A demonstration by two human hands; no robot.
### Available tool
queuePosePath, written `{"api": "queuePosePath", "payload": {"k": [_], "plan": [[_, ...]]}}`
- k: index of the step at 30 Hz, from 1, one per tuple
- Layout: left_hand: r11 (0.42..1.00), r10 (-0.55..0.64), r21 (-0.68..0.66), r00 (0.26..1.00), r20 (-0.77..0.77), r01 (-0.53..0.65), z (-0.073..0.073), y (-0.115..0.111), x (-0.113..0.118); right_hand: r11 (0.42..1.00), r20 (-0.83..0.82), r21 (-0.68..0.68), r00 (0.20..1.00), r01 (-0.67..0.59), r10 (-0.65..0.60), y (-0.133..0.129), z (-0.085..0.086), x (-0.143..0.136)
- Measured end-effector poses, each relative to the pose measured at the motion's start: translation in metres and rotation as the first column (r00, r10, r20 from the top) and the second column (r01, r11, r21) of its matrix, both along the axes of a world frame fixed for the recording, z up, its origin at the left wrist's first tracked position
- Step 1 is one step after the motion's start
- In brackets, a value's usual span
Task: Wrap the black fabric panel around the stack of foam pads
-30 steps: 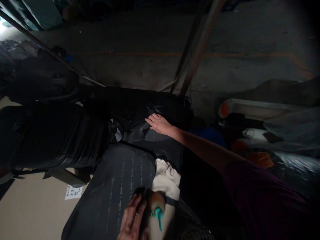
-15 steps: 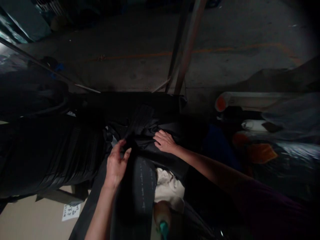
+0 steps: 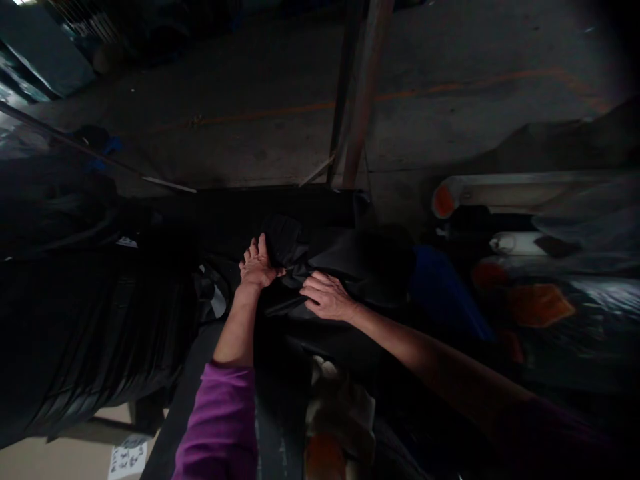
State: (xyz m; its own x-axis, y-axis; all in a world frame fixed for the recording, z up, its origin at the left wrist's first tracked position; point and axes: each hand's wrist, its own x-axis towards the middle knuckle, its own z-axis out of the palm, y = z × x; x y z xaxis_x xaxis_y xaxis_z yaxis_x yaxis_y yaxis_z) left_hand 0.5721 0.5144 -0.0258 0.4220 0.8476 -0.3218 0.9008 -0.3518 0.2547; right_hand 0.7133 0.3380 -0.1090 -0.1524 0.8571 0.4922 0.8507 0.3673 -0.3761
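Note:
Dark cloth [image 3: 335, 250] lies bunched in the middle of the view. My left hand [image 3: 259, 268] rests on it, palm down with the fingers spread. Just to the right, my right hand [image 3: 327, 295] lies on the same cloth with its fingers bent and close together; whether they pinch a fold is hidden. A folded, ribbed dark piece [image 3: 283, 237] sits beyond my hands. Nearer to me is a pale crumpled cloth [image 3: 340, 400], with an orange-brown object [image 3: 325, 457] at its lower end.
A stack of dark fabric [image 3: 115, 333] fills the left side. To the right are a blue item [image 3: 445, 290], a white roll [image 3: 517, 243] and clear plastic with orange pieces. Upright metal posts [image 3: 360, 100] stand beyond the cloth. A paper with handwriting [image 3: 127, 459] lies lower left.
My left hand has moved forward and to the right, down onto the cloth, with its fingers spread. My right hand has shifted slightly nearer to me. The view has tilted a little.

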Motion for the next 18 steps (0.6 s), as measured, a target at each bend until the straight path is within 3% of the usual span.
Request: {"api": "queuePosePath", "payload": {"k": [6, 11, 16, 18], "plan": [[0.999, 0.037, 0.022, 0.999, 0.028, -0.038, 0.003, 0.007, -0.016, 1.000, 0.012, -0.006, 1.000, 0.019, -0.019, 0.001, -0.001, 0.000], [0.993, 0.113, -0.031, 0.989, 0.098, -0.110, 0.007, 0.028, -0.026, 0.999, 0.015, 0.000, 0.999, 0.037, -0.037, 0.002, -0.001, -0.001], [0.977, 0.097, -0.210, 0.966, 0.239, -0.046, 0.012, 0.045, -0.037, 0.998, 0.012, -0.045, 0.999, 0.036, -0.035, 0.002, 0.001, 0.000], [0.979, 0.067, -0.204, 0.974, 0.217, -0.022, 0.013, 0.041, -0.034, 0.998, 0.013, -0.056, 0.999, 0.034, -0.034, 0.002, 0.003, 0.001]]}}
